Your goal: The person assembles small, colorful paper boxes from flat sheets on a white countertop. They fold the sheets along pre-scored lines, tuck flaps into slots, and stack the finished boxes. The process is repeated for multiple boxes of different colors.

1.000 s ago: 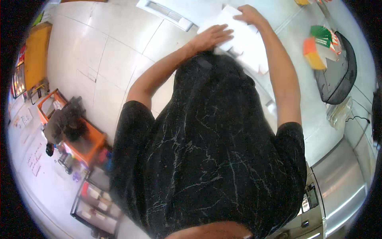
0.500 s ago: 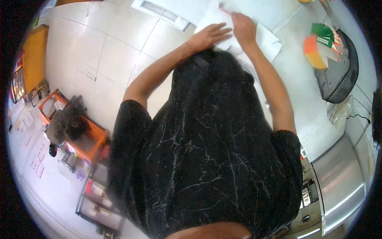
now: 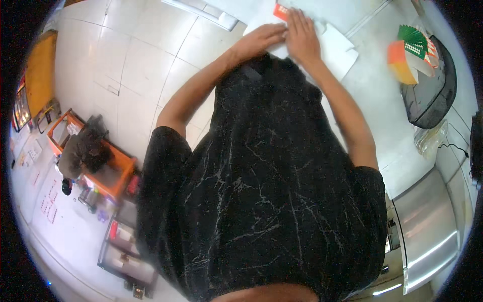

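At the top of the view, a white sheet of folded card or paper (image 3: 337,53) lies on a pale tabletop. My right hand (image 3: 303,44) presses on it with fingers stretched out flat. Beside its fingertips an orange-red piece with white print (image 3: 280,11) shows, perhaps a card or a label; part of it may be under the hand. My left hand (image 3: 259,40) rests on the sheet's left part, its fingers extended and their tips meeting the right hand's thumb side. The sheet's middle is hidden by both hands and my black shirt.
To the right, a black case (image 3: 437,95) bears a green pleated piece (image 3: 412,39) and an orange-yellow box (image 3: 401,63). Below it lies a clear plastic bag (image 3: 430,141). A steel surface (image 3: 427,236) stands lower right. Far left, a person (image 3: 83,153) is by an orange frame (image 3: 118,173).
My right hand has gone from a closed grip near the red piece to lying flat on the sheet. The orange-red piece now shows more clearly. My left hand has shifted slightly up and left.
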Demonstrator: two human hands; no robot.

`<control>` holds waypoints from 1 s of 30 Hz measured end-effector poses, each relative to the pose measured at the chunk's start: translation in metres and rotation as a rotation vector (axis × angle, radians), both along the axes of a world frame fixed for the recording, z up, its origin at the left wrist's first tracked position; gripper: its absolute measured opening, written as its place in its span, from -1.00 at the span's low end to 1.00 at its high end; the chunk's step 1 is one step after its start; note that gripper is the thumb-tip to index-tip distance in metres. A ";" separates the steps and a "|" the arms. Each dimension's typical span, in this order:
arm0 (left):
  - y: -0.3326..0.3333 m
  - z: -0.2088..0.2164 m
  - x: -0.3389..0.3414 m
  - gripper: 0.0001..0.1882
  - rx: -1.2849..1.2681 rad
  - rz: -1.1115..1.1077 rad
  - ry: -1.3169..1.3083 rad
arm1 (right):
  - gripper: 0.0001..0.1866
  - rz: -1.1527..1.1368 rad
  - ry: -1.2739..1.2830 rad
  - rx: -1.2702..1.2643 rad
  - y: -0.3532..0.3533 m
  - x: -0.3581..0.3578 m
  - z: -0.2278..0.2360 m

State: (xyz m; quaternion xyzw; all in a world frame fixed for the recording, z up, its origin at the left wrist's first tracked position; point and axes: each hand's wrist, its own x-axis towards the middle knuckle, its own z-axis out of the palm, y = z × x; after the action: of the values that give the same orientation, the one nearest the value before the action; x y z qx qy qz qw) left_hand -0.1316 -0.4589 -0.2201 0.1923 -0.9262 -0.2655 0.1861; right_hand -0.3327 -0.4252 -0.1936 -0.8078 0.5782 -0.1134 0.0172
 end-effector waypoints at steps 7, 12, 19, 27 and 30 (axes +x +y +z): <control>-0.016 0.042 -0.008 -0.31 -0.143 0.243 -0.069 | -0.21 -0.028 -0.161 0.066 0.004 0.004 0.006; -0.032 0.030 -0.024 0.03 -0.114 0.200 -0.362 | -0.21 -0.026 -0.177 0.084 0.003 0.008 0.006; -0.029 0.028 -0.026 -0.03 -0.138 0.230 -0.359 | -0.30 -0.022 -0.265 0.063 0.008 -0.001 -0.009; -0.032 0.030 -0.021 -0.29 -0.166 0.210 -0.233 | -0.33 -0.066 -0.249 0.019 0.021 0.005 0.006; -0.049 0.031 -0.015 -0.39 -0.271 0.156 -0.231 | -0.30 -0.112 -0.244 0.042 0.022 0.003 0.024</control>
State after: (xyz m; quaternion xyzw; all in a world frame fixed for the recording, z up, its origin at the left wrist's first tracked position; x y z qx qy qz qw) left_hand -0.1471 -0.5082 -0.1890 0.2658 -0.9511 -0.0991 0.1226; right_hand -0.3294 -0.4036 -0.1697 -0.7541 0.6181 -0.1993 0.0978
